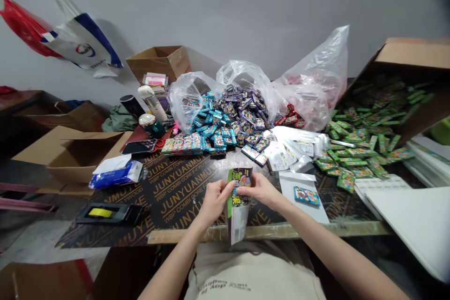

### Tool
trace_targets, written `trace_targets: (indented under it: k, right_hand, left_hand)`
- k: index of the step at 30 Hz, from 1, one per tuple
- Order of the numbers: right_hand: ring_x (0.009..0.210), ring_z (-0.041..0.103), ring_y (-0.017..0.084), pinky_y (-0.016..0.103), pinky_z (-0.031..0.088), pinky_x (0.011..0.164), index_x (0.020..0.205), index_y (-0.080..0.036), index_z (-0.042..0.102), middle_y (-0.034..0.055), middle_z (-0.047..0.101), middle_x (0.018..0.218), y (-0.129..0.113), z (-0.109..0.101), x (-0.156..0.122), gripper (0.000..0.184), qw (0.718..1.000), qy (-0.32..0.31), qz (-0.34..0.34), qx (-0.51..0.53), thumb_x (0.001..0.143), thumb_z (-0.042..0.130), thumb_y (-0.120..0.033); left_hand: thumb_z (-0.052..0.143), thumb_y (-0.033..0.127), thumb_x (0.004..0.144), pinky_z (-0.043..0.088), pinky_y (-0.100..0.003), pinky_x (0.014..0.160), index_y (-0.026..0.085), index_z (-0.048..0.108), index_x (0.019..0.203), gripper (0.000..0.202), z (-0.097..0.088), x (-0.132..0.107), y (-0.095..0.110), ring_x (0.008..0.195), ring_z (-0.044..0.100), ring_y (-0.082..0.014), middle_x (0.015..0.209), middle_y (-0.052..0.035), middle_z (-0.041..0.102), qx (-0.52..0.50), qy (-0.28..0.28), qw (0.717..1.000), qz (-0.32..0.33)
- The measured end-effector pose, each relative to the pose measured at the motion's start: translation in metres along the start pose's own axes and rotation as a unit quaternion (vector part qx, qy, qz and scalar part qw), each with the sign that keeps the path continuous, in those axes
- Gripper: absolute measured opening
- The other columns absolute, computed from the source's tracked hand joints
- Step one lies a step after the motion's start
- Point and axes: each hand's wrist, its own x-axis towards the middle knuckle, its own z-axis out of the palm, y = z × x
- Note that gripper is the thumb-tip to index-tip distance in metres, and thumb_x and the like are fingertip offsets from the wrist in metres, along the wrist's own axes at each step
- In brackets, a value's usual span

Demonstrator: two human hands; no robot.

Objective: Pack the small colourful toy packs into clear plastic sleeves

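A black and green printed packet with large characters and a white barcode panel is held upright over the front edge of the table. My left hand grips its left side, thumb across the front. On the opposite side, my right hand pinches the upper part between thumb and fingers. What is inside the packet, if anything, cannot be seen. Right of my right hand, a small blue box lies on a white sheet. Beyond my hands are piles of small blue boxes and purple-black boxes.
Green packs spill from a tipped carton at right. Clear bags stand along the wall. White-backed packets lie mid-table. At left are a tape dispenser, blue wipes pack, phone, bottles and an open carton.
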Motion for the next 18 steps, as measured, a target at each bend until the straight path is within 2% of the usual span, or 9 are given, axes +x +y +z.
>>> trace_targets:
  k: [3, 5, 8, 11, 14, 16, 18]
  right_hand:
    - [0.061, 0.052, 0.011, 0.024, 0.043, 0.062, 0.074, -0.014, 0.059, -0.0019, 0.058, 0.065, -0.003, -0.006, 0.004, 0.028, 1.0, 0.021, -0.002, -0.018, 0.065, 0.07, -0.038]
    - [0.061, 0.053, 0.01, 0.023, 0.043, 0.06, 0.079, -0.014, 0.06, -0.0018, 0.059, 0.067, -0.004, -0.008, 0.004, 0.029, 1.0, 0.022, 0.012, 0.013, 0.066, 0.069, -0.039]
    - [0.064, 0.057, 0.012, 0.022, 0.044, 0.056, 0.095, -0.016, 0.06, 0.0008, 0.064, 0.076, -0.001, -0.008, -0.003, 0.042, 0.994, -0.045, 0.077, 0.06, 0.062, 0.072, -0.038]
    - [0.06, 0.057, 0.012, 0.02, 0.043, 0.05, 0.09, -0.015, 0.062, 0.0013, 0.065, 0.075, 0.005, -0.006, -0.008, 0.042, 0.984, -0.104, 0.125, 0.068, 0.055, 0.077, -0.032]
    - [0.058, 0.056, 0.011, 0.022, 0.044, 0.053, 0.081, -0.013, 0.062, -0.0006, 0.064, 0.07, 0.009, -0.009, -0.006, 0.034, 0.99, -0.064, 0.098, 0.078, 0.055, 0.076, -0.03]
    - [0.059, 0.057, 0.012, 0.024, 0.046, 0.058, 0.08, -0.014, 0.062, -0.0009, 0.065, 0.07, 0.009, -0.015, -0.002, 0.032, 0.994, -0.03, 0.074, 0.08, 0.055, 0.076, -0.029]
    - [0.061, 0.058, 0.013, 0.026, 0.047, 0.061, 0.079, -0.014, 0.062, -0.0009, 0.065, 0.07, 0.009, -0.021, 0.003, 0.03, 0.996, -0.007, 0.059, 0.065, 0.057, 0.075, -0.028]
  left_hand:
    - [0.058, 0.042, 0.074, 0.027, -0.02, 0.047, 0.012, 0.054, 0.054, 0.037, -0.001, 0.004, -0.006, 0.049, 0.036, -0.0072, 0.05, 0.0035, 0.045, 0.029, 0.008, 1.0, 0.001]
    - [0.059, 0.043, 0.074, 0.029, -0.02, 0.047, 0.012, 0.056, 0.056, 0.036, -0.002, 0.008, -0.011, 0.049, 0.039, -0.008, 0.052, 0.0025, 0.048, -0.006, 0.002, 1.0, -0.012]
    - [0.062, 0.044, 0.07, 0.031, -0.02, 0.046, 0.012, 0.056, 0.055, 0.036, -0.007, 0.014, -0.015, 0.048, 0.041, -0.0086, 0.051, 0.0018, 0.051, -0.048, 0.021, 0.998, -0.034]
    - [0.064, 0.042, 0.069, 0.035, -0.02, 0.047, 0.012, 0.056, 0.056, 0.034, -0.011, 0.017, -0.013, 0.049, 0.044, -0.0085, 0.053, 0.0013, 0.054, -0.08, 0.031, 0.995, -0.044]
    - [0.065, 0.04, 0.069, 0.041, -0.02, 0.052, 0.011, 0.063, 0.076, 0.029, -0.011, 0.014, -0.005, 0.057, 0.053, -0.0108, 0.066, -0.0011, 0.062, -0.128, -0.012, 0.99, -0.054]
    - [0.065, 0.037, 0.07, 0.044, -0.02, 0.054, 0.013, 0.061, 0.095, 0.035, -0.01, 0.008, 0.0, 0.066, 0.059, -0.0134, 0.078, -0.0039, 0.065, -0.156, -0.065, 0.983, -0.074]
    - [0.066, 0.035, 0.069, 0.047, -0.022, 0.057, 0.014, 0.058, 0.104, 0.042, -0.009, 0.002, 0.003, 0.073, 0.061, -0.0159, 0.086, -0.0067, 0.067, -0.165, -0.107, 0.976, -0.096]
